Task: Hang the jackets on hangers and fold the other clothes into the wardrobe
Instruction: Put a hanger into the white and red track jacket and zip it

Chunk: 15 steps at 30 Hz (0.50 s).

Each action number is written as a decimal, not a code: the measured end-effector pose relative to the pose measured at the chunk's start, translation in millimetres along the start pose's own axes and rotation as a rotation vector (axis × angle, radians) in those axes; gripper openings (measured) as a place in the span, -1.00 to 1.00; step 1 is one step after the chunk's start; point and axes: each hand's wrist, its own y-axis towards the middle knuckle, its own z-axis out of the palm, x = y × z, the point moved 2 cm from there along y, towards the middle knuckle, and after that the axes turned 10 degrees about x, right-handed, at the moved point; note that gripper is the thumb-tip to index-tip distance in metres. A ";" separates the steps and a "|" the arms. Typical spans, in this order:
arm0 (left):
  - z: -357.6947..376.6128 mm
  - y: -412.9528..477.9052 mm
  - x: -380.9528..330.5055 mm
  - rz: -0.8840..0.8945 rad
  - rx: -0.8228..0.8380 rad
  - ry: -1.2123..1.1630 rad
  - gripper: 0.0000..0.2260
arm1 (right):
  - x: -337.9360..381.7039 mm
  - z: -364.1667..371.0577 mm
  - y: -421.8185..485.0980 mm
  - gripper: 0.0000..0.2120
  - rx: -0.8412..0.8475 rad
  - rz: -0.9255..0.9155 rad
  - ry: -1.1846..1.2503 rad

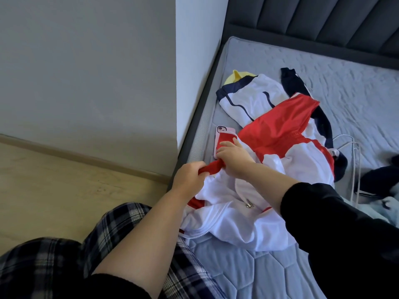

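Observation:
A red, white and navy jacket [278, 130] lies spread on the grey mattress [349, 83], its zip open near the front edge. My left hand [190, 175] grips the jacket's red cuff at the mattress's left edge. My right hand [234, 158] holds the same red sleeve end just beyond, its fingers curled over the fabric. A white wire hanger [354, 167] lies on the mattress to the right of the jacket. Dark clothes [380, 180] and a pale blue garment [386, 208] lie at the right edge.
A pink phone [218, 139] lies by the mattress's left edge, partly under the red cuff. A yellow item [233, 77] peeks out behind the jacket. A white wall corner [198, 61] stands left of the bed, a dark padded headboard [323, 22] behind it, wood floor [64, 180] at left.

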 end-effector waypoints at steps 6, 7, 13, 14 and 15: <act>-42.7 -0.7 -4.3 -0.142 -0.114 -0.038 -0.90 | 8.6 -51.8 -14.0 -0.88 -0.197 0.088 0.130; -54.5 0.6 -8.1 -0.146 -0.140 -0.061 -0.83 | 14.5 -64.3 -16.4 -0.86 -0.207 0.101 0.121; -156.5 -13.8 -44.2 -0.122 -0.415 -0.043 -0.88 | 51.2 -165.5 -20.3 -0.86 -0.411 0.105 0.149; -176.9 -18.8 -49.3 -0.094 -0.469 -0.034 -0.87 | 58.3 -185.2 -19.7 -0.87 -0.442 0.094 0.154; -198.2 -25.7 -55.5 -0.062 -0.522 -0.027 -0.85 | 66.1 -205.1 -18.8 -0.89 -0.475 0.083 0.161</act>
